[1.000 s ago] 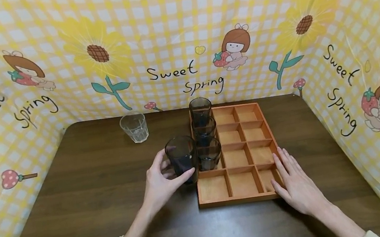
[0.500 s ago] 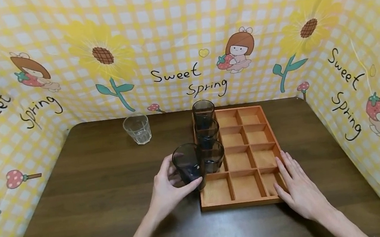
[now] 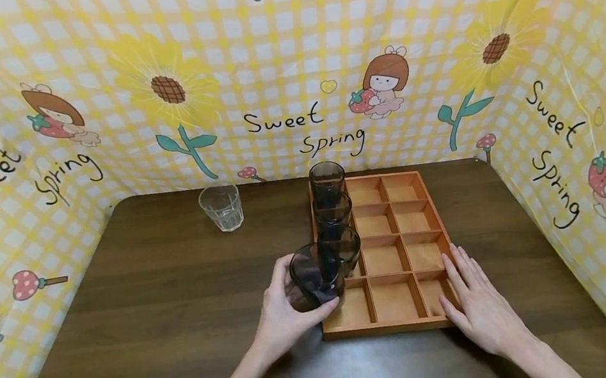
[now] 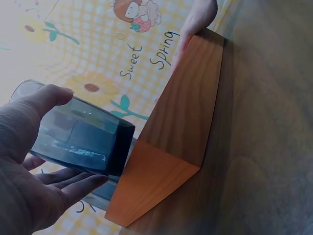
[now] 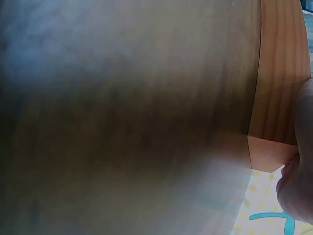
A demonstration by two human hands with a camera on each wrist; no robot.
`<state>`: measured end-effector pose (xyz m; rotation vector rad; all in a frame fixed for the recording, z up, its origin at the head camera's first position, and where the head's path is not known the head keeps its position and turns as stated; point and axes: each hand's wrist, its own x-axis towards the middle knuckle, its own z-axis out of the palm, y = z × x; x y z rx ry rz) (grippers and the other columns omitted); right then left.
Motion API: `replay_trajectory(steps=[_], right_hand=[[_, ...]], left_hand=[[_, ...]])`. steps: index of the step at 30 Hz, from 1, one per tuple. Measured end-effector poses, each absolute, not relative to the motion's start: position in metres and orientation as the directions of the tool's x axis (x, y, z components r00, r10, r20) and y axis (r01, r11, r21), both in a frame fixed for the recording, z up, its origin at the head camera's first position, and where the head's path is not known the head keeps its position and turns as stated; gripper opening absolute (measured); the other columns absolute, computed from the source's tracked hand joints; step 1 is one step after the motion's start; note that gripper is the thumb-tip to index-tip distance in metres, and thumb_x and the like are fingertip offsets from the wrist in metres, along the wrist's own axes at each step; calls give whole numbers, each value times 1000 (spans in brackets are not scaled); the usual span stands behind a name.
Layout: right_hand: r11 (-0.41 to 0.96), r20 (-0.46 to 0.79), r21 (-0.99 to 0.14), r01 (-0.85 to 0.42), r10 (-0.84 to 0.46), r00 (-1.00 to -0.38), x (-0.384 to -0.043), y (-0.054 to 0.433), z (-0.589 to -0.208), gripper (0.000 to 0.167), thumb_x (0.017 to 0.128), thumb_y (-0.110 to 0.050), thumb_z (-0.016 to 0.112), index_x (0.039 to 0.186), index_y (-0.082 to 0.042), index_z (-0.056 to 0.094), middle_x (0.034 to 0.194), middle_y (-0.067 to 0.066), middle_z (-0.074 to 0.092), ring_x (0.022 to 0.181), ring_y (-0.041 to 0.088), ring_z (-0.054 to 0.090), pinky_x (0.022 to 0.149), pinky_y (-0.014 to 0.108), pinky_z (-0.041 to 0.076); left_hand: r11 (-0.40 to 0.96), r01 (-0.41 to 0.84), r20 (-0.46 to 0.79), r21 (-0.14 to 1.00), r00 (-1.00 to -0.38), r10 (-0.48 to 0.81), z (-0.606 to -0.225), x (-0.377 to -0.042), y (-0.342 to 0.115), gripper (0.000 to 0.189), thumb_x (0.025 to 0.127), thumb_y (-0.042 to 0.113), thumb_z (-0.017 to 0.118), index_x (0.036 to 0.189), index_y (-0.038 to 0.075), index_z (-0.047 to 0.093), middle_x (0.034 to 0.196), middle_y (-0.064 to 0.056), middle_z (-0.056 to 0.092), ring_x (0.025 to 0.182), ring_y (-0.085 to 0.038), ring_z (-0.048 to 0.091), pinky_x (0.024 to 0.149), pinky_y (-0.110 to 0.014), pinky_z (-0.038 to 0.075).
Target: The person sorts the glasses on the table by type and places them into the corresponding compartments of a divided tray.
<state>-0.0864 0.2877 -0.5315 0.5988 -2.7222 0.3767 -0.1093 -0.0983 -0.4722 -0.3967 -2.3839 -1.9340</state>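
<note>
My left hand (image 3: 283,321) grips a dark tinted drinking glass (image 4: 80,129) between thumb and fingers. In the head view this glass stands over the front left compartment of a wooden divided tray (image 3: 395,329); in the left wrist view its base is around the height of the tray's rim. Three more dark glasses line the tray's left column: a far one (image 3: 327,176), a middle one (image 3: 334,205) and a nearer one (image 3: 351,250), partly hidden by the held glass. My right hand (image 3: 482,303) rests with straight fingers on the tray's right front edge.
A clear faceted glass (image 3: 223,208) stands at the back left of the dark wooden table (image 3: 142,328). A yellow checked cloth (image 3: 271,45) with printed figures walls the table at the back and both sides.
My left hand has carried the dark glass right and nearer to me, from beside the tray to over its front left compartment. My right hand stays at the tray's edge.
</note>
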Motion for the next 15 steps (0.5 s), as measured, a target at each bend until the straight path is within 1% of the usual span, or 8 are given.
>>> replay_trajectory(steps=[2,5,8,11,15], right_hand=[[877,366,-186,-443,-356,-860,-86,287,-531,76,106,-28,68,166,8,38,176,34,30,174,32,14,138,21,-6],[877,367,-188,-443,-356,-859,-86,287,-531,76,106,-28,69,165,9,38,175,34,30,175,26,7,137,20,-7],[876,369,-187,-445,-357,-858,-87,288,-532,76,107,-29,67,166,8,37,176,33,29,175,19,0,137,20,-7],[875,371,-187,-446,-358,-857,-87,288,-532,77,106,-28,68,166,9,37,176,33,29,175,16,-3,137,20,-7],[875,374,-189,-446,-356,-856,-87,287,-531,78,105,-26,70,166,9,37,176,34,29,174,14,-4,137,20,-7]], left_hand=[[171,233,205,957,-965,165,-473,-109,-96,86,76,8,101,145,16,50,129,-11,76,117,-25,77,101,-26,62],[137,247,223,959,-960,169,-473,-108,-92,86,76,6,100,144,13,49,132,-14,73,119,-29,76,103,-28,62],[100,254,233,962,-955,181,-474,-108,-87,85,76,3,99,143,10,47,132,-19,70,119,-32,74,101,-30,63],[90,260,238,961,-951,198,-475,-107,-81,85,76,3,99,142,9,46,129,-19,69,115,-29,73,99,-28,63],[112,280,249,953,-940,232,-476,-107,-76,85,77,6,99,143,10,46,127,-14,70,111,-17,74,98,-25,62]])
